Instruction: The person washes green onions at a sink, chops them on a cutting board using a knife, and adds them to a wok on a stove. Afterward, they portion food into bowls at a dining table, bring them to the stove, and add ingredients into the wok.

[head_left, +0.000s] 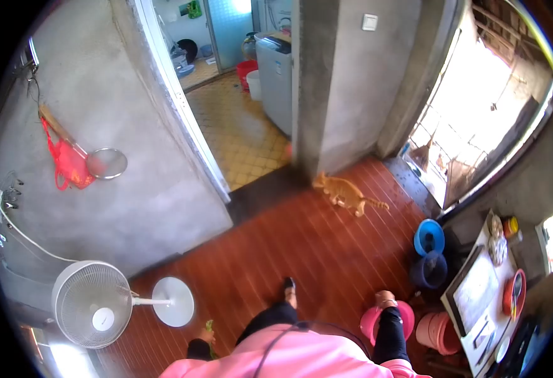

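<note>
My left hand (206, 336) is low at my left side, closed around a small bunch of something green (209, 325), perhaps a vegetable; its kind is too small to make out. My right hand (385, 298) is at the far rim of a pink basin (406, 321) at my right side, its fingers closed on the edge. My forearm covers part of the basin, and its contents are hidden. One dark shoe (289, 285) shows ahead of me on the red-brown floor (251, 264).
An orange cat (345, 192) walks near the doorway pillar. At left stands a white fan (93, 305). Blue tub (429, 237), dark bucket (429, 269) and pink bucket (438, 332) line the right, beside a cluttered table (497, 283). A strainer (107, 163) hangs on the wall.
</note>
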`<state>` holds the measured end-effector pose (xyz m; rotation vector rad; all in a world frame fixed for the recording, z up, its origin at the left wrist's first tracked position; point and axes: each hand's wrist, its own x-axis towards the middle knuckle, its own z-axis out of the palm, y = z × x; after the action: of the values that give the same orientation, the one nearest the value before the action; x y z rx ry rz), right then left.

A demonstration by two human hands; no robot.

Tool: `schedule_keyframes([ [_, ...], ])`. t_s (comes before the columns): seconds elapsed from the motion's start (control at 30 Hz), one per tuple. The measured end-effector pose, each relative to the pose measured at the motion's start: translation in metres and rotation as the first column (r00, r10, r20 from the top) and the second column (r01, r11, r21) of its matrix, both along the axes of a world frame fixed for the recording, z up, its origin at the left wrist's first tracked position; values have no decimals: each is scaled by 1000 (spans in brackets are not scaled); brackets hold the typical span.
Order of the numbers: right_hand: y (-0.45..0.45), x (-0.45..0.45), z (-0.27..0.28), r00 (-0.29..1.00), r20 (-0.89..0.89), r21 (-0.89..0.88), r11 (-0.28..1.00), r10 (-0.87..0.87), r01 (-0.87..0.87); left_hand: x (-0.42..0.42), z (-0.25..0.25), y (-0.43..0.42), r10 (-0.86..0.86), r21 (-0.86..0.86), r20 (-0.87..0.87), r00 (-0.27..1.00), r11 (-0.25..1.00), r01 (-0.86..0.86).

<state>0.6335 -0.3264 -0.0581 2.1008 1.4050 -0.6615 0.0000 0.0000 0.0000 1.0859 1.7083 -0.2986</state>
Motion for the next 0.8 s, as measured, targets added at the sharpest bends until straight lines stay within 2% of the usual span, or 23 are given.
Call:
schedule_keyframes([
  [0.03,9,1,4,1000,-2,7,1000,11,-11,2,1,1,-84,79,-4,996,993,84],
  [0.07,32,-10,2,933,-278,56,966,-229,253,3,5,-1,-163,156,-15,986,974,164],
  [0.1,92,110,-2,974,-36,165,963,224,-215,134,-26,57,-162,123,139,977,982,145],
  [0.13,102,75,47,972,-184,291,953,146,-88,162,4,51,-167,55,162,973,986,160],
  [0.17,171,54,105,962,-230,198,974,151,-105,183,-19,81,-22,57,274,962,998,6],
  [0.2,234,45,145,945,-240,264,952,223,-157,220,13,151,117,92,513,851,978,-190],
  [0.23,298,37,183,924,-243,329,921,295,-208,267,33,179,165,22,612,773,974,-225],
  [0.27,317,34,196,891,-209,475,838,404,-268,313,58,192,275,-87,679,681,951,-297],
  [0.3,351,50,182,877,-345,617,785,334,-57,362,64,224,201,-94,836,511,969,-227],
  [0.33,376,56,171,832,-483,650,748,272,134,408,95,245,248,-157,801,546,965,-208],
  [0.37,402,61,161,754,-612,657,684,238,317,446,93,265,229,-155,841,491,970,-187],
  [0.43,465,69,190,668,-715,607,659,207,445,522,142,296,202,-148,892,403,976,-161],
  [0.5,515,69,261,513,-858,320,742,-38,589,576,162,317,156,-123,942,298,984,-125],
  [0.53,533,71,257,534,-835,472,669,131,574,598,179,324,280,-268,946,164,959,-92],
  [0.57,550,77,252,550,-783,604,568,292,558,618,182,335,362,-349,925,112,930,-119],
  [0.6,575,92,244,455,-858,491,644,240,586,631,177,355,307,-287,943,131,946,-149],
  [0.63,593,107,235,442,-866,476,654,233,587,642,170,370,261,-232,953,156,956,-179],
  [0.67,614,124,229,398,-914,296,803,80,518,647,165,383,364,-335,924,117,918,-211],
  [0.7,640,137,228,370,-926,100,899,-72,426,652,166,402,389,-352,915,104,899,-261],
  [0.77,676,142,195,331,-940,258,806,82,533,653,166,431,411,-333,890,196,881,-336],
  [0.8,705,147,200,333,-940,199,915,77,350,649,170,452,418,-333,885,206,876,-350],
])
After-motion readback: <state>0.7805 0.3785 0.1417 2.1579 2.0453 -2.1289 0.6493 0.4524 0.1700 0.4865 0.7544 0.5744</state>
